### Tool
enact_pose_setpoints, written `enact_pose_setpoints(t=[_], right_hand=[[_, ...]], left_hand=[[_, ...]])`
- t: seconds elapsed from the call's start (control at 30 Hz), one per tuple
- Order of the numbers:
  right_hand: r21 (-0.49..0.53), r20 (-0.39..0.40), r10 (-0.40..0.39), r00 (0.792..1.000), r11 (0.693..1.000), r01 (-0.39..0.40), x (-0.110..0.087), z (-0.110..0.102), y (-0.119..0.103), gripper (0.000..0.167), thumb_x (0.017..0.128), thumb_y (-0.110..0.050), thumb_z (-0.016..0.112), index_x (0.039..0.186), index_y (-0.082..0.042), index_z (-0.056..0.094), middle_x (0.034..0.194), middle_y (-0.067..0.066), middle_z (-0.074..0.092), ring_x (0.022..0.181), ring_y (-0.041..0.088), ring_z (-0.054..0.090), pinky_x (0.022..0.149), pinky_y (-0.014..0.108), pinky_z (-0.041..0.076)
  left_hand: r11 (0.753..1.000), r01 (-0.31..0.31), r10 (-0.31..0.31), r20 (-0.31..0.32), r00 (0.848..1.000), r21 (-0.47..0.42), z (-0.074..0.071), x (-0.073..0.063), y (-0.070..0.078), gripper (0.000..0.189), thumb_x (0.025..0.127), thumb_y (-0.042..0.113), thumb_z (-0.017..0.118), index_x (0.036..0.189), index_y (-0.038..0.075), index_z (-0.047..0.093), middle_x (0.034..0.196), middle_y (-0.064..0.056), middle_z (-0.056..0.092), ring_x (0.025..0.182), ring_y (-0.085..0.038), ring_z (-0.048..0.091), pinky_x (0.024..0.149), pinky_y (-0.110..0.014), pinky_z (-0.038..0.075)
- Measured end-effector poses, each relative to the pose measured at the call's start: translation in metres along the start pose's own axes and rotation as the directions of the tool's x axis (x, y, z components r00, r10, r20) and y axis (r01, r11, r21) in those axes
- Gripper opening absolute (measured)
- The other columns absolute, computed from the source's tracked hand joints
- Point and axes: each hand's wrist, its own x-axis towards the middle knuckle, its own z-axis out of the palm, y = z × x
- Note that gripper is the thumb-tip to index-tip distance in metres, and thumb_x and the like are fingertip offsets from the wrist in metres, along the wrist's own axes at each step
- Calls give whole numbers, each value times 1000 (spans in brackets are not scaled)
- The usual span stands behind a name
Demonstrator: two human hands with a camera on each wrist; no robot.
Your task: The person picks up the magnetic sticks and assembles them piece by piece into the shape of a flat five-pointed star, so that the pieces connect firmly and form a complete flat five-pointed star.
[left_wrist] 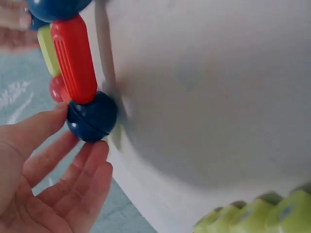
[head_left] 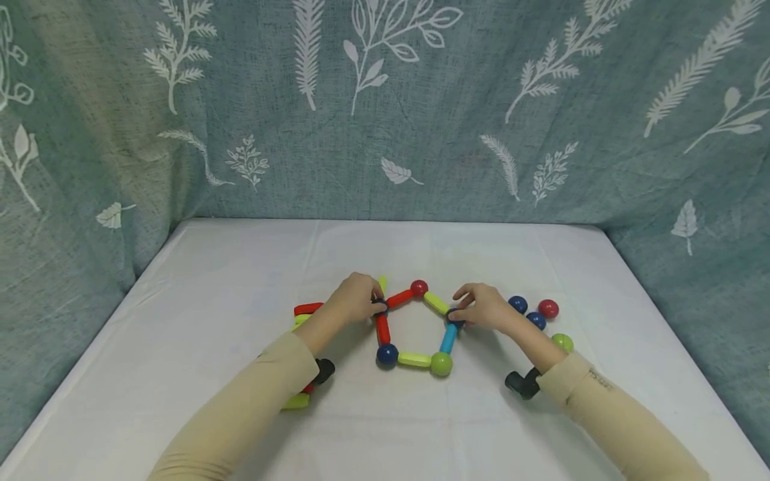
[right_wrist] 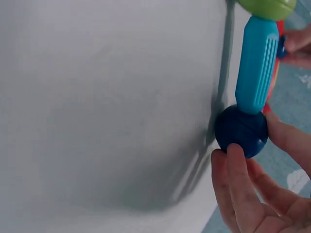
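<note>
A five-sided ring [head_left: 414, 360] of rods and balls is on the white worktop [head_left: 198, 374], about midway between its left and right edges and well in from the far edge; whether all of it rests flat, I cannot tell. The left hand [head_left: 356, 298] pinches a blue ball [left_wrist: 92, 116] at the ring's left corner between thumb and fingertips, and the right hand [head_left: 483, 307] holds another blue ball [right_wrist: 241, 131] at its right corner the same way. All five sides seem joined, with a red ball [head_left: 419, 288] farthest and a green ball [head_left: 441, 364] at the near right, so the outline looks finished. Unused are loose rods [head_left: 308, 308] toward the left edge, red and lime, and four spare balls [head_left: 548, 309] toward the right edge. A lime rod [head_left: 382, 283] shows just beyond the left hand; I cannot tell whether it is joined. The left sleeve [head_left: 252, 394] covers part of the loose rods, and the right forearm [head_left: 532, 342] passes close beside the spare balls.
</note>
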Motion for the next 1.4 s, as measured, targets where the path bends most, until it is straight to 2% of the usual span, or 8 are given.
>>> enact_pose_setpoints(t=[0.17,0.33,0.63,0.8,1.17,1.3,1.4], right_hand=[[22,-42,29,999,999,-28,14,-1,-4,31,82,-13,69,107,3,59,98,15,61,72,17,61,64,27,52],[79,-73,56,996,996,-50,25,-2,-5,29,84,-14,67,108,1,61,105,16,60,84,20,60,70,28,51],[116,-93,55,994,992,-44,35,-1,-10,30,84,-14,66,110,0,62,111,18,60,97,26,57,77,31,50],[119,-104,63,993,992,-50,37,1,-10,30,85,-14,65,111,-1,63,113,17,60,102,28,55,80,33,48],[142,-100,63,993,989,-49,38,3,-6,30,86,-13,64,113,0,62,114,18,59,100,26,57,78,30,50],[153,-94,68,993,987,-53,37,3,-5,31,86,-14,64,114,0,61,115,18,58,101,26,56,79,31,49],[164,-96,72,993,985,-56,37,2,-4,31,86,-14,64,114,-1,61,115,17,58,101,26,56,79,30,50]], left_hand=[[999,-2,1,11,1000,51,1,-14,5,14,80,17,71,78,4,68,63,-1,57,58,-13,50,54,-20,43],[997,-13,13,4,1000,76,5,-24,13,20,80,18,72,70,4,62,57,-1,52,52,-12,48,49,-20,41],[997,6,-4,-19,1000,76,9,-32,22,23,78,17,73,68,4,57,52,-2,48,48,-12,44,46,-19,37],[997,16,-14,-24,1000,80,10,-32,22,23,77,17,74,70,4,56,53,-2,48,49,-12,45,47,-19,38],[997,48,-48,-6,999,65,8,-32,22,21,77,16,74,72,3,59,56,-3,51,53,-14,47,50,-20,41],[998,70,-70,14,997,2,3,-30,15,18,77,18,74,79,2,65,65,-2,56,61,-15,50,54,-21,43],[996,87,-87,-5,996,-37,-8,-30,4,21,79,19,73,90,1,68,76,-4,60,69,-16,53,61,-26,46]])
